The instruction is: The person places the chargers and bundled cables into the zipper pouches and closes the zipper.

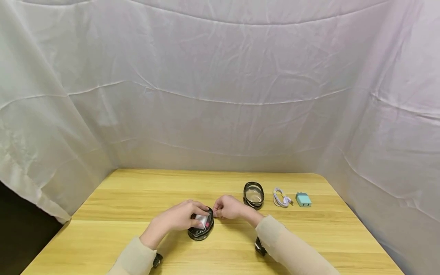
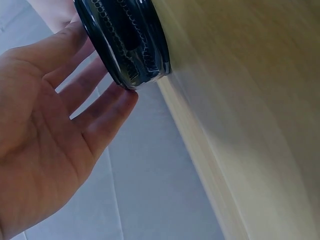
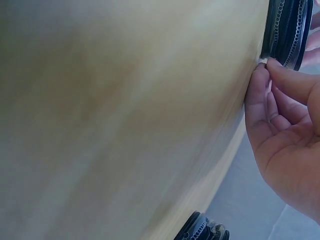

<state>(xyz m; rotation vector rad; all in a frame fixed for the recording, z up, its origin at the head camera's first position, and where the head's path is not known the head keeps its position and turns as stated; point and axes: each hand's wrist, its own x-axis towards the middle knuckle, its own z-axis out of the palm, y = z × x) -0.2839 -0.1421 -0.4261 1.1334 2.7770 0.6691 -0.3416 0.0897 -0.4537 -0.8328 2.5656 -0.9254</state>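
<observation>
A small round black zip pouch (image 1: 197, 236) with a clear top sits on the table, and something white with a pink patch shows through that top. My left hand (image 1: 180, 215) holds it from the left, thumb and fingers spread over the top and rim. In the left wrist view, the fingertips (image 2: 129, 96) lie against the pouch's edge, below its zipper teeth (image 2: 135, 35). At the pouch's right side, my right hand (image 1: 230, 207) pinches with thumb and forefinger at the end of the zipper. Those fingers mostly hide the zipper pull between them.
Farther back and right stands another black-rimmed clear pouch (image 1: 245, 195). Beside it lie a coiled pale cable (image 1: 282, 202) and a teal wall charger (image 1: 304, 200) with prongs. The wooden table (image 1: 154, 187) ends at grey-white cloth (image 1: 220, 130) at the back and sides.
</observation>
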